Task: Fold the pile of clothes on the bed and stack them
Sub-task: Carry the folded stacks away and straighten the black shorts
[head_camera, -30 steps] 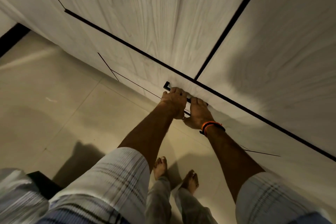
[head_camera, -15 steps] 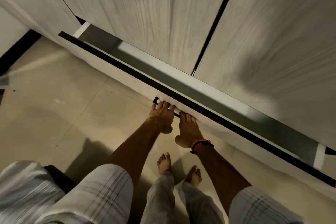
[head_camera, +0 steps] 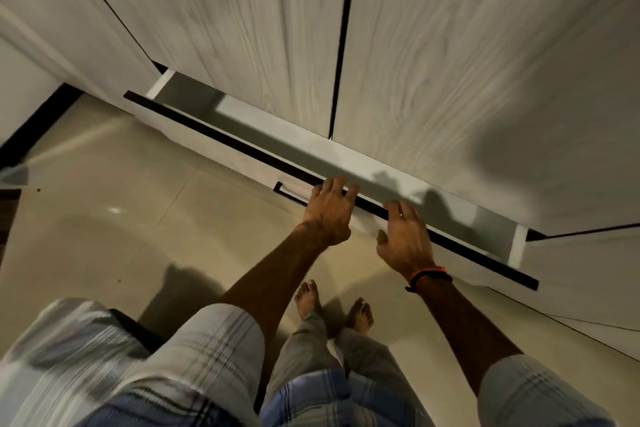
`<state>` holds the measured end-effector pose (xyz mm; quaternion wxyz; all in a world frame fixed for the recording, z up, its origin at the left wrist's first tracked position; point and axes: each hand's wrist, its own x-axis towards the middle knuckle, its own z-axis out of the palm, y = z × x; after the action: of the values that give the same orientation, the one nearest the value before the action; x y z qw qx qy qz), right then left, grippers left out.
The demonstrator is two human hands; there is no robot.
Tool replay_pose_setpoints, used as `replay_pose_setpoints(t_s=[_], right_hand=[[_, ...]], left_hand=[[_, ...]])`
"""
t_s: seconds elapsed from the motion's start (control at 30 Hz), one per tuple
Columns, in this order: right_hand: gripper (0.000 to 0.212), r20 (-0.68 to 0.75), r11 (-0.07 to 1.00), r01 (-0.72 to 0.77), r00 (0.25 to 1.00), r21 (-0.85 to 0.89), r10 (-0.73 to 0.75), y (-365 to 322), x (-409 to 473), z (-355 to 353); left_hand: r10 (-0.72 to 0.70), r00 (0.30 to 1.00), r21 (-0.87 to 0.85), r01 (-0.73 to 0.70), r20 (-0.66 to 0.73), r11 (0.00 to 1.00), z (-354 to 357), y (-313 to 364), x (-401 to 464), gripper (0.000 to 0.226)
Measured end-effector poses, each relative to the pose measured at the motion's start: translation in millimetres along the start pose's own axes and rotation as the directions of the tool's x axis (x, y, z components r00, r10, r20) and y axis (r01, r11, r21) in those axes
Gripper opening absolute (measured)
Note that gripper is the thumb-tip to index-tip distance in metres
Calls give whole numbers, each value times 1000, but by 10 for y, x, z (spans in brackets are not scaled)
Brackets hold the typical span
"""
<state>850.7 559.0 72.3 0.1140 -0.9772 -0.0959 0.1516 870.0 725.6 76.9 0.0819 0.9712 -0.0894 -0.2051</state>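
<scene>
Two hands hover at the top edge of a half-open drawer (head_camera: 332, 163) under the wardrobe doors (head_camera: 242, 28). Left hand (head_camera: 329, 210) has fingers spread and fairly straight over the dark front edge, near the small black handle (head_camera: 287, 192); right hand (head_camera: 405, 236), w/ an orange wristband (head_camera: 427, 276), is likewise loose and spread, holding nothing. I can't tell if either actually touches the edge; there's motion blur. The pile of clothes and the bed aren't in view from my feed, so the task's own things sit somewhere off-frame, prob. behind me.

Risks as I judge them: fingertips lie right over the gap btw drawer front and door bottoms, so a shove inward could pinch them. Bare feet (head_camera: 332, 305) stand on glossy floor tiles (head_camera: 121, 218) just below the drawer front; if it's pulled further it could come out over the toes, or knock the shins. What shows of the drawer inside looks bare, but most is hidden under the doors, so reaching in blind could catch on sthg. Head cam is swinging, so my read of depth is poor. Leaning this far fwd on slick tile, a slip is also possible.
</scene>
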Motion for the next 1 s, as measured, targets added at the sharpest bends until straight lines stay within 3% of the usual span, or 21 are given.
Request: replay_pose_setpoints(t_s=[0.2,0.4,0.63,0.83,1.0], right_hand=[[80,293,992,-59,952,-115,91,581,-148,-106],[94,328,996,-5,944,-92,35,645,-231,-89],[102,380,974,174,919,-146,-108,726,-440,-67],[104,465,965,261,855,-3,-230,820,-786,-28],[104,518,954,232,802,188,-297,883,-1048,-9]], left_hand=[[-1,975,78,-17,223,997,91,108,34,95],[-70,970,101,47,235,994,79,211,-67,96],[-257,942,47,253,214,966,245,679,-309,95],[-305,928,-47,322,216,945,624,1334,-718,98],[-354,907,-90,382,227,920,814,1601,-1057,101]])
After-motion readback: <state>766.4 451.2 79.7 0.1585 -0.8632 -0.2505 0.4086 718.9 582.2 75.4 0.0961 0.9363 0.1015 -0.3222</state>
